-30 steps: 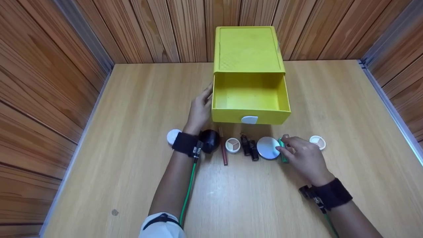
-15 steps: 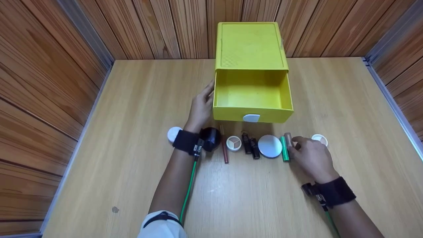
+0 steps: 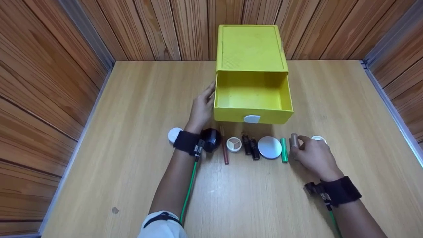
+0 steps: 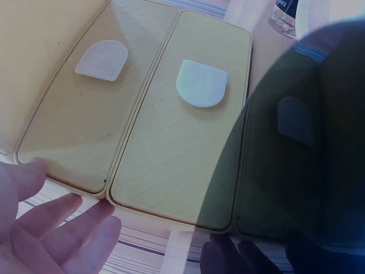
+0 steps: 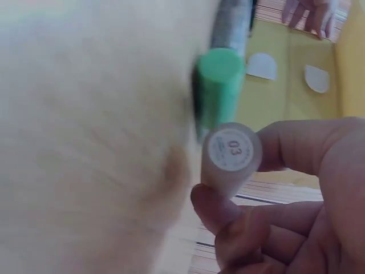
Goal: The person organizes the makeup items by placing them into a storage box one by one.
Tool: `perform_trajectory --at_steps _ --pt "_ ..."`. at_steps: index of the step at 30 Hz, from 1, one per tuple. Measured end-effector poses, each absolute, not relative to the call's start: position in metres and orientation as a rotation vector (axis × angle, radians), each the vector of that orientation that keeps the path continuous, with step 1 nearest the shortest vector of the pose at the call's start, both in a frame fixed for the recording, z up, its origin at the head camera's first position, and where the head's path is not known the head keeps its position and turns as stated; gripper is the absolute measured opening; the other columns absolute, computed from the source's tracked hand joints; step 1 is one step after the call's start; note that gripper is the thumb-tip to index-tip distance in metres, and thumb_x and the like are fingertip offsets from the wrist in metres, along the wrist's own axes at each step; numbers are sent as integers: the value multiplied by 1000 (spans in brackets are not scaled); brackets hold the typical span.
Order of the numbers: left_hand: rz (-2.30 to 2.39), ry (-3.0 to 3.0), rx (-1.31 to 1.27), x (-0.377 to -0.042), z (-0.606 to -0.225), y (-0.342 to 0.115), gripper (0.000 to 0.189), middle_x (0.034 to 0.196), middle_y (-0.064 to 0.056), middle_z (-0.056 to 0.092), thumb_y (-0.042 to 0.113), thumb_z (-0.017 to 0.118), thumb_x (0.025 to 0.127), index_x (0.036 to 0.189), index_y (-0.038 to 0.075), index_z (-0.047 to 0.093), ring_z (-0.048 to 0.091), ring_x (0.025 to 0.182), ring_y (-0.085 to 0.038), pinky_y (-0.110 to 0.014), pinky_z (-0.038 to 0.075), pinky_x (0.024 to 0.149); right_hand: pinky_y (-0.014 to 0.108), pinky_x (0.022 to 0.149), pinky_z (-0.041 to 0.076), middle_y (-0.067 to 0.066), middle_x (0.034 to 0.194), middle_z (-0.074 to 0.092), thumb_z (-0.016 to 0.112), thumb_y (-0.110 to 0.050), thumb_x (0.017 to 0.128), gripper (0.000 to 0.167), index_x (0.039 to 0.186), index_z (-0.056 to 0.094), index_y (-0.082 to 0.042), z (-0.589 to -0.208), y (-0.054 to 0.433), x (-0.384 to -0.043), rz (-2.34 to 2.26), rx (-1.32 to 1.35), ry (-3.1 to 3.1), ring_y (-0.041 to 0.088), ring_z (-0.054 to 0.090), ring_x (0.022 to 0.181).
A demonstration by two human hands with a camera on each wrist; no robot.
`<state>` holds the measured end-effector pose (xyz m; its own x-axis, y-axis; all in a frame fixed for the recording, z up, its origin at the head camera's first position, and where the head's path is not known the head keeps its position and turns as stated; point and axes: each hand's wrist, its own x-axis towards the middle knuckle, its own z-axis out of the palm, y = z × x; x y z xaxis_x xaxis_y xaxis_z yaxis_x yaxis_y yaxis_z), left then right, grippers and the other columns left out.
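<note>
In the head view my right hand [image 3: 315, 157] pinches a small taupe cosmetic tube [image 3: 293, 141] between thumb and fingers, low over the table. Its round end, with a label reading 03, faces the right wrist camera. A green tube [image 3: 284, 150] lies just left of it, with a round silvery compact [image 3: 269, 147] beyond. My left hand [image 3: 201, 107] touches the left side of a yellow drawer box [image 3: 252, 48] with extended fingers, partly hidden by the box. One drawer [image 3: 231, 114], with a white handle [image 3: 252, 119], is pulled out and has nothing inside.
Along the table before the box lie a white round item [image 3: 174, 135], a black round item [image 3: 210, 139], a reddish-brown pencil [image 3: 225, 155], a three-pan palette [image 3: 234, 144] and two small black bottles [image 3: 246, 143]. Another white-rimmed round item [image 3: 319, 138] is partly behind my right hand. Wooden walls enclose the table.
My right hand has shifted right from the green tube with the taupe tube, widening the gap between the two tubes. My left hand stays at the box.
</note>
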<state>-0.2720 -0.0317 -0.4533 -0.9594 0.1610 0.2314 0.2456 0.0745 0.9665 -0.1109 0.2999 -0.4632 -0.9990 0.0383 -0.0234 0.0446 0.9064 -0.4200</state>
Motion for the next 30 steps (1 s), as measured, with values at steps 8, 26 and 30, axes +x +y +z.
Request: perform_trajectory --at_steps 8,26,30 --pt "-2034 -2290 -385 -272 -451 -27 48 152 7 36 13 50 102 146 28 41 41 133 -11 -18 39 100 27 38 44 13 82 69 61 -22 93 50 134 54 5 -408 306 -103 -863 110 3152 17 58 54" --pt "-2000 -2287 -469 -275 -449 -12 48 150 3 40 13 51 102 147 25 42 41 131 -5 -16 36 102 11 44 35 4 74 71 63 -18 93 32 121 66 -2 -286 224 -151 -818 -632 3536 11 55 52" --pt "-2020 -2293 -461 -275 -450 -10 48 151 1 38 12 51 102 147 24 42 41 131 -6 -16 35 102 20 35 35 2 75 71 61 -19 95 34 125 63 -2 -285 198 -169 -734 -727 3396 11 52 45"
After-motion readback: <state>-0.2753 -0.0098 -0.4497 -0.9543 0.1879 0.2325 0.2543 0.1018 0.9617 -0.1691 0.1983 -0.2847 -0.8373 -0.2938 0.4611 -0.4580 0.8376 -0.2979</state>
